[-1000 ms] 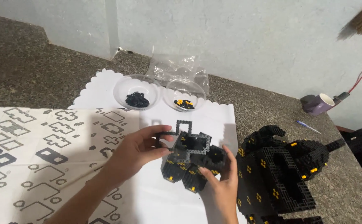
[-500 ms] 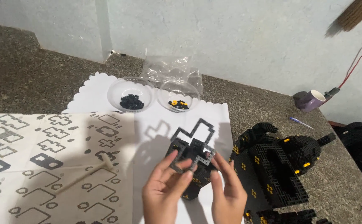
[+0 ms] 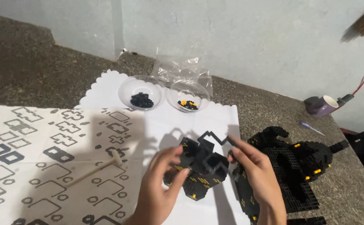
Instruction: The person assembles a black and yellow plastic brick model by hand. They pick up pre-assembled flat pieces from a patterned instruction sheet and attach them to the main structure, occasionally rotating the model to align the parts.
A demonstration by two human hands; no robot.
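Note:
A black brick-built piece with small yellow studs (image 3: 200,168) is held above a white paper sheet (image 3: 177,125). My left hand (image 3: 161,187) grips its left and lower side. My right hand (image 3: 250,168) pinches its upper right edge, where a thin black zigzag part (image 3: 213,137) sticks up. Just right of my right hand a larger black brick model with yellow and orange dots (image 3: 292,164) sits on the rough stone surface.
Two clear round bowls stand at the back: one with black pieces (image 3: 141,91), one with black and yellow pieces (image 3: 188,96). A crumpled clear bag (image 3: 177,66) lies behind them. A patterned cloth (image 3: 36,158) carries a small wooden mallet (image 3: 96,168). A purple mug (image 3: 321,105) stands far right.
Both hands have turned the black piece and drawn it closer; my left hand shifted from its top to its lower left side. The view has tilted slightly.

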